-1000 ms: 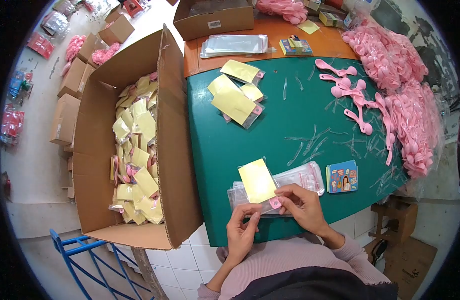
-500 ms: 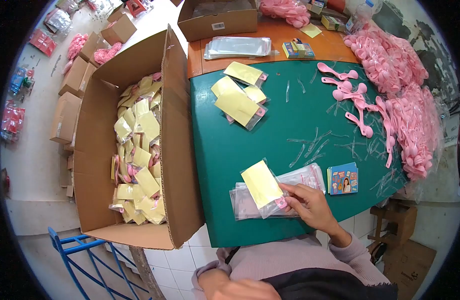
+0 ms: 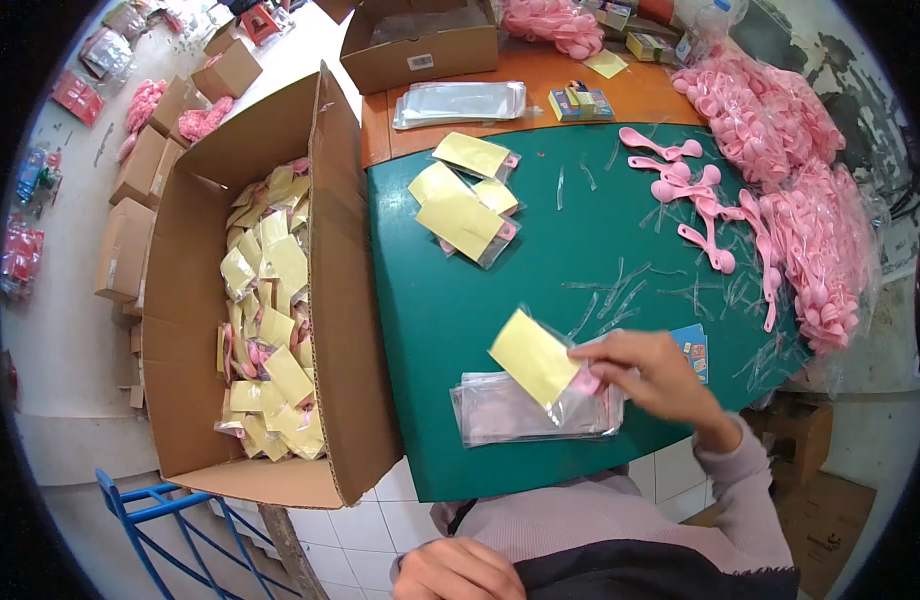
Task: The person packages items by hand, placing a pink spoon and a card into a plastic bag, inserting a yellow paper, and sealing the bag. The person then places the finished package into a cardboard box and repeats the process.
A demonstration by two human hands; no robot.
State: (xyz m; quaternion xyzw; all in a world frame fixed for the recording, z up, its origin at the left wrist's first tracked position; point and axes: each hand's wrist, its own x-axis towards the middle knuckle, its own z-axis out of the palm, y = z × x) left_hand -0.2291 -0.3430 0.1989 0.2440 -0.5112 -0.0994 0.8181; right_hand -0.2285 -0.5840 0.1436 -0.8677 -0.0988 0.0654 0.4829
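Observation:
My right hand pinches one end of a clear plastic packet holding a yellow card, with a pink spoon handle showing near my fingers. The packet is tilted above a stack of clear plastic bags on the green table. Partly behind my right hand lies a pile of blue printed cards. My left hand is low against my body at the bottom edge; its knuckles show but its fingertips are hidden. Several similar packets lie further back on the table.
To the left stands a large cardboard box holding many yellow-card packets. Loose pink spoons and bagged spoons lie on the right. Plastic strips are scattered on the green table. A blue metal frame stands at lower left.
My right hand has lifted the packet and turned it, shifting right over the blue cards. My left hand has moved slightly left and down. The view has shifted a little.

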